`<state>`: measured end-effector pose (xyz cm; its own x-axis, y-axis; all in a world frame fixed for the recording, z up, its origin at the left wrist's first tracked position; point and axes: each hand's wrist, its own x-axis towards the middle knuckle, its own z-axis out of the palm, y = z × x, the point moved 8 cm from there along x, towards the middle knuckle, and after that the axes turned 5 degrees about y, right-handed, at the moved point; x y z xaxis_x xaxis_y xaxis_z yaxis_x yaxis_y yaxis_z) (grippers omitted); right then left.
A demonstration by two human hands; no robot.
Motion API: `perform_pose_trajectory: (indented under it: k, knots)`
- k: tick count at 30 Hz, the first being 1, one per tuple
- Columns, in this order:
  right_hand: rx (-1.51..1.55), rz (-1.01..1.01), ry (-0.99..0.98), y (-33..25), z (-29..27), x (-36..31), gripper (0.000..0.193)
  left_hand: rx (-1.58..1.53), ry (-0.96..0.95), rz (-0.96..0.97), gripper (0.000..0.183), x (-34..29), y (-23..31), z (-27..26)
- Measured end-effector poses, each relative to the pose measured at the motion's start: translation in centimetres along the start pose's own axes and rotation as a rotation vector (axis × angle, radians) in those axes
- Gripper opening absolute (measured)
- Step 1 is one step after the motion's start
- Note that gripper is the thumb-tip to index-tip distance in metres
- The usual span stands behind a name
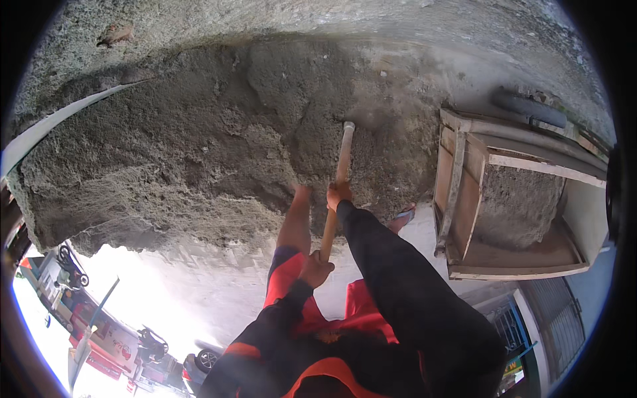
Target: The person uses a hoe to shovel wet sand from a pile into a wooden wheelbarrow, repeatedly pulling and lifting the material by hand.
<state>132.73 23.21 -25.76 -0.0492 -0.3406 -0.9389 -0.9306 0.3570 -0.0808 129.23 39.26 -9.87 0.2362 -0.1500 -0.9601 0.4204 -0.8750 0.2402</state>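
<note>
Both my hands are closed round the long wooden handle (345, 154) of a tool. My left hand (316, 270) grips its near end, close to my leg. Farther up the shaft, my right hand (338, 194) is wrapped round it. The far end has a pale metal collar and goes into a broad heap of grey, damp-looking sand or mortar mix (199, 139). Its working head is hidden there, so I cannot tell whether it is a hoe or a shovel. My left foot is at the heap's near edge, partly covered.
A wooden box frame (458, 192) stands on the right, with grey mix (521, 205) inside. Behind it lies a grey pipe (531, 107). A rough wall (318, 20) runs along the far side. Parked vehicles (206, 360) are at the lower left, a barred window (511, 328) at the lower right.
</note>
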Motion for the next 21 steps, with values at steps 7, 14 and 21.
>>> perform_pose_trajectory:
  k: [7, 14, 21]
  knots:
    - [-0.111, 0.072, -0.17, 6.8, -3.2, -0.2, 0.05, -0.38, -0.268, -0.291, 0.027, -5.2, 1.1, 6.8]
    - [-0.236, -0.272, -0.223, 9.7, -14.9, -9.1, 0.038, -0.617, -0.237, -0.361, 0.087, -5.5, 6.2, 9.2]
    - [-0.54, -0.885, -0.164, 8.9, -37.7, -23.5, 0.045, -1.184, -0.222, -0.205, 0.084, -4.8, 21.5, 15.9]
